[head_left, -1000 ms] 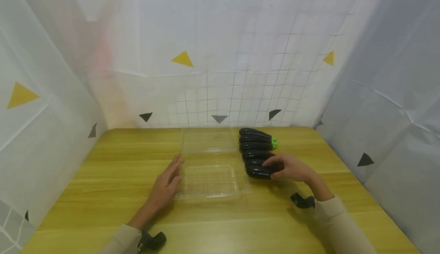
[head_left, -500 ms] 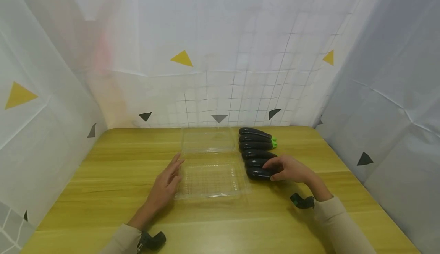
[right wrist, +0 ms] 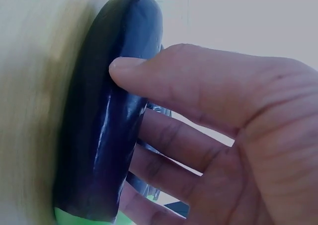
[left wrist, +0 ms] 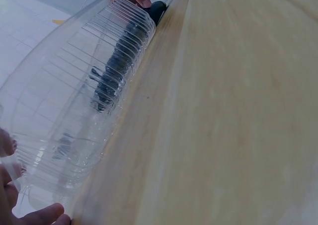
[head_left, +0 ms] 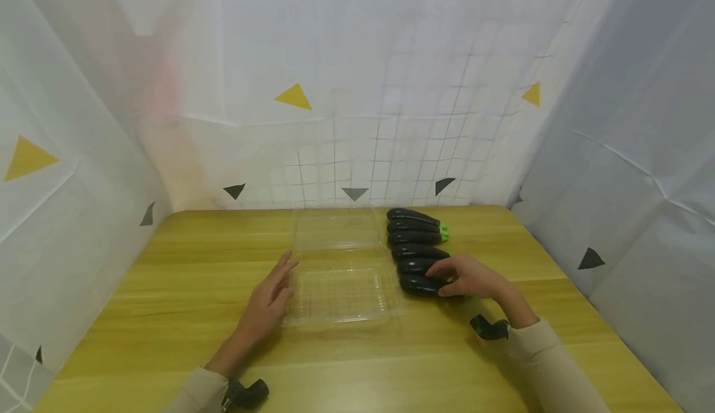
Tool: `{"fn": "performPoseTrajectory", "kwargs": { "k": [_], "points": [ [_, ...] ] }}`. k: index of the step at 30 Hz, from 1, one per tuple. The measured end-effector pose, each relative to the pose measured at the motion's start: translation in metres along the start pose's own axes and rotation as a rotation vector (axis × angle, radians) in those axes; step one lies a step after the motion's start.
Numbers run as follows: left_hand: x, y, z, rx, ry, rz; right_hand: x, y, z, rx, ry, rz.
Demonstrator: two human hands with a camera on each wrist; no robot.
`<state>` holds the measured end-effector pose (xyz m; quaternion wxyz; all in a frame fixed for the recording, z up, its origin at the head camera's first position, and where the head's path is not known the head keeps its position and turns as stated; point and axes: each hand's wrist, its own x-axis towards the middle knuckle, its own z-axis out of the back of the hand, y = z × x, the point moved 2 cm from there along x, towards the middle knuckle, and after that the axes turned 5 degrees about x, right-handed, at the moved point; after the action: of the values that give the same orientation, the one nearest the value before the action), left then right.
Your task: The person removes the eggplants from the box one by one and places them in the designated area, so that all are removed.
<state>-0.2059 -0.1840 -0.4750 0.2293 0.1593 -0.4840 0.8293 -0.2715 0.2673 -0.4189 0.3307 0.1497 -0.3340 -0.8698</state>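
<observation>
A row of several dark glossy eggplants with green stem ends lies on the table, right of a clear plastic clamshell container. My right hand is at the nearest eggplant. In the right wrist view the thumb presses one side of this eggplant, while the fingers curl along its other side. It lies on the wood. My left hand rests at the container's left edge with fingers extended, and in the left wrist view its fingertips touch the clear wall.
The container's lid lies folded back toward the rear wall. Farther eggplants line up behind the nearest one. White sheets with coloured triangles enclose the wooden table at the back and sides. A dark wrist camera sits below the right wrist.
The nearest eggplant has shifted slightly toward me, with my right hand on it, and more of the eggplant behind it shows. My left hand and the container have stayed put.
</observation>
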Motion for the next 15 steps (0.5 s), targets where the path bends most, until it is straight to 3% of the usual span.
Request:
{"fn": "performPoseTrajectory", "kwargs": {
  "k": [15],
  "points": [
    [-0.0007,-0.0005,-0.0002,0.014,-0.002,0.008,-0.0005,0.0043,-0.0022,-0.081,0.026,-0.017]
  ]
}}
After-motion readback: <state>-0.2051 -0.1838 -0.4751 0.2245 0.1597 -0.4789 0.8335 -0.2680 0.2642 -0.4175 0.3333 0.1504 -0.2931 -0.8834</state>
